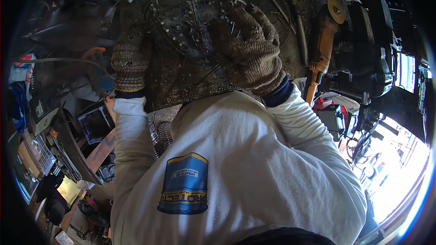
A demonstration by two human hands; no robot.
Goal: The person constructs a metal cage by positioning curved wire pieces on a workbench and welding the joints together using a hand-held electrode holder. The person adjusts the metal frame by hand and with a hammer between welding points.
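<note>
Two hands in brown knitted gloves work at one dark, scorched metal desk [190, 86]. The left hand [131, 59] curls closed over the desk's near-left edge. The right hand [247, 47] lies flat with fingers spread on one round wire grille [200, 0] set mid-desk. One orange angle grinder [323, 36] lies right of the grille.

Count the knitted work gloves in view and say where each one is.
2. The left hand wears one, resting at the left edge of the dark metal worktable. The right hand wears the other, spread flat on the wire grille. None others show.
</note>
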